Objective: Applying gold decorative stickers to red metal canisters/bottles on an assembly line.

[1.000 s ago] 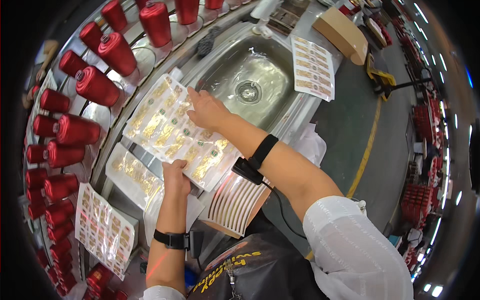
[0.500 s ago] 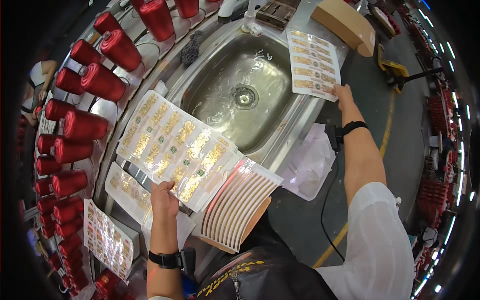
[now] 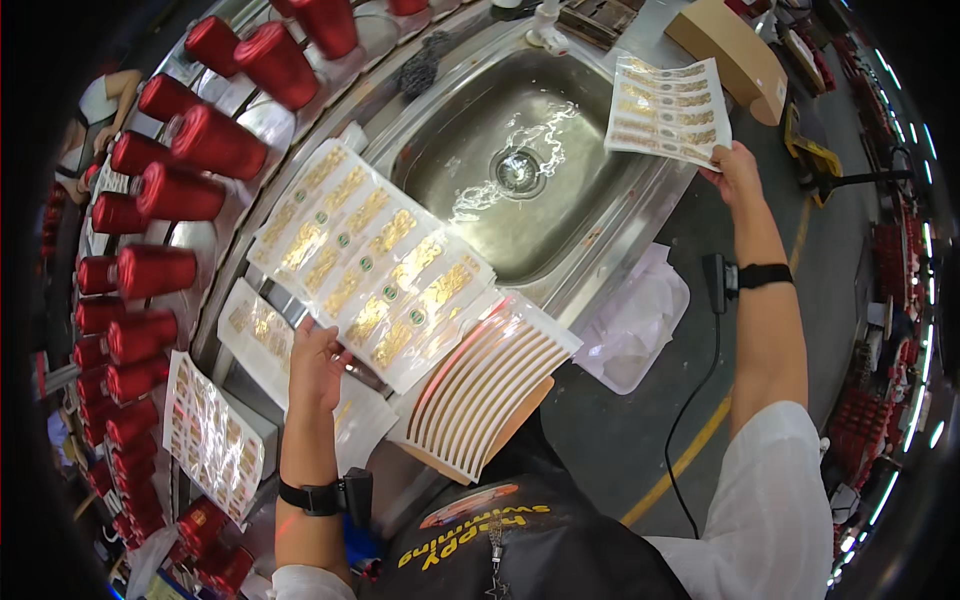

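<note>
My right hand [image 3: 738, 172] pinches the near corner of a gold-patterned decal sheet [image 3: 668, 108], held over the right rim of a steel sink [image 3: 620, 200]. Shallow, rippling water lies around the sink's drain [image 3: 518, 173]. My left hand [image 3: 320, 368] is at the lower-left edge of a larger stack of gold decal sheets [image 3: 375, 255], its fingers loosely bent and apart, with nothing visible gripped. That stack lies across the sink's near-left corner. Beside it, a sheet with curved brown-gold stripes [image 3: 490, 385] rests on cardboard.
Rows of red tapered cups [image 3: 220, 140] line the left side. More decal sheets [image 3: 212, 435] lie at the lower left. A cardboard box [image 3: 730, 55] stands beyond the sink. Right of the sink are a whitish plastic tub [image 3: 635, 320], a black cable [image 3: 685, 420] and a yellow pallet truck [image 3: 805, 150].
My right hand has moved right with its sheet, which now tilts and bends more. My left hand has shifted up along the stack's edge, its fingers loosened. The whole view has swung slightly.
</note>
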A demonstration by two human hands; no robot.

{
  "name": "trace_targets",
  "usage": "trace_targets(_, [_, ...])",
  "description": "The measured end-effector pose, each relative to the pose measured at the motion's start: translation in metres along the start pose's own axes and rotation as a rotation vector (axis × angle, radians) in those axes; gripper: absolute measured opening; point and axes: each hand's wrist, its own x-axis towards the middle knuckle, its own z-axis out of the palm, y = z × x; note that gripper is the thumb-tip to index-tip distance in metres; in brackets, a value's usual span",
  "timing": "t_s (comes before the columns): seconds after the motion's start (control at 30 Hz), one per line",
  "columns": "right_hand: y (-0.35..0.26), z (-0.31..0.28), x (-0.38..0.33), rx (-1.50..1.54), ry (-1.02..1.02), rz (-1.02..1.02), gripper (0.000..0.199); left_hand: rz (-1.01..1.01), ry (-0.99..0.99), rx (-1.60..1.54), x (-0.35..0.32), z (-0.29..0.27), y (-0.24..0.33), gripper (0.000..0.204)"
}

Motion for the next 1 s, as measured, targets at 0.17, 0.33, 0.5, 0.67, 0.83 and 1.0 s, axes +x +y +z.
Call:
trace_targets(0.17, [-0.048,0.018,-0.1,-0.002,-0.119,-0.071,0.031,0.436,0.081,0.179,-0.024,0.008,0.003,0.062])
trace_targets(0.33, [-0.078,0.071,-0.212,0.007,-0.328,-0.097,0.032,-0.005,-0.384,-0.14,-0.038,0.045,0.004,0.051])
trace_targets(0.5, [-0.072,0.118,-0.269,0.061,-0.565,-0.126,0.03,-0.26,-0.619,-0.498,-0.053,0.067,0.032,0.069])
trace_targets(0.67, [-0.085,0.163,-0.311,0.081,-0.738,-0.302,0.031,-0.042,-0.586,-0.543,-0.065,0.042,0.046,0.053])
trace_targets(0.83, [-0.118,0.18,-0.331,-0.008,-0.852,-0.466,0.024,-0.032,-0.527,-0.696,-0.077,0.037,0.064,0.042])
trace_targets(1.0, [-0.12,0.196,-0.323,-0.054,-0.866,-0.477,0.021,0.28,-0.517,-0.501,-0.092,0.022,0.076,0.046])
